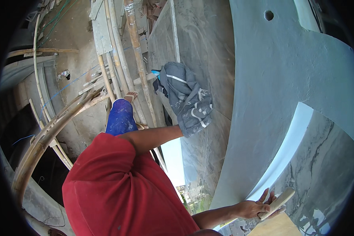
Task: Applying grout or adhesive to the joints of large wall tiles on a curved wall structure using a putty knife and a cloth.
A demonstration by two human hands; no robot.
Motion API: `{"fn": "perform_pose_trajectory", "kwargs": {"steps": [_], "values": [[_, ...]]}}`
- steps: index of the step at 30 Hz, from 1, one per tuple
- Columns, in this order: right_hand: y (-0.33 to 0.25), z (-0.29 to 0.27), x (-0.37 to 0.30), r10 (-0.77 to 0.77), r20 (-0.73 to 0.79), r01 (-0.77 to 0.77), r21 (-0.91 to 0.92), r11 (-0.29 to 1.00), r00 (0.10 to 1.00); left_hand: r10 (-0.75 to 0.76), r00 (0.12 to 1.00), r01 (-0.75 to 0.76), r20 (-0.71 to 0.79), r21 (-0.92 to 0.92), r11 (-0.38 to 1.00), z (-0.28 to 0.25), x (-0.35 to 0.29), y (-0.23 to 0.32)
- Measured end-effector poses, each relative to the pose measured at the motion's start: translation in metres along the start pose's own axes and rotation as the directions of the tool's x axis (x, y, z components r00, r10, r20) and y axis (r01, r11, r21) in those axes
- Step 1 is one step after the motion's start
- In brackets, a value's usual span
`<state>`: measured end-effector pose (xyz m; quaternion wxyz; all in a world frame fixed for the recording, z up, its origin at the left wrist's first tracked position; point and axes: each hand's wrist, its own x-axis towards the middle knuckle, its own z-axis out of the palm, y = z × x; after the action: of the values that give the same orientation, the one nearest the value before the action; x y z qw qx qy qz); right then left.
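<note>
At the lower right my right hand [260, 208] grips a pale, off-white oblong block [278, 203] with rounded ends; its fingers wrap partly round it. The kind of tool cannot be made out. A tan flat sheet [278, 225] is just below that hand. My left arm stretches from the red sleeve to a bunched grey cloth [181, 88] with white smears and a pale stripe. Its wrist goes in under the cloth's lower end, so the left hand and its fingers are hidden. The cloth is against a grey marbled panel [214, 63].
A smooth grey surface [259, 78] with a round hole curves along the right, beside a white strip [283, 161] and dark-veined marble [322, 157]. Bamboo poles [135, 43] and boards [102, 37] stand at upper left. A thick bamboo pole [39, 147] crosses the left side.
</note>
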<state>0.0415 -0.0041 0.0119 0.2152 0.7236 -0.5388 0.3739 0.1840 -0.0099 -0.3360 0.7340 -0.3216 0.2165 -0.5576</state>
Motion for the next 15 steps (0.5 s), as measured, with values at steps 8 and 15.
{"fn": "perform_pose_trajectory", "kwargs": {"steps": [8,15], "values": [[-0.004,0.003,-0.002,0.101,0.133,-0.106,0.034,0.994,0.986,0.315,0.923,-0.381,0.223,0.407,0.830,-0.001,0.112,0.080],[-0.008,0.009,0.001,0.154,0.117,-0.154,-0.008,0.988,0.981,0.473,0.781,-0.599,0.408,0.703,0.382,-0.001,0.209,0.146]]}}
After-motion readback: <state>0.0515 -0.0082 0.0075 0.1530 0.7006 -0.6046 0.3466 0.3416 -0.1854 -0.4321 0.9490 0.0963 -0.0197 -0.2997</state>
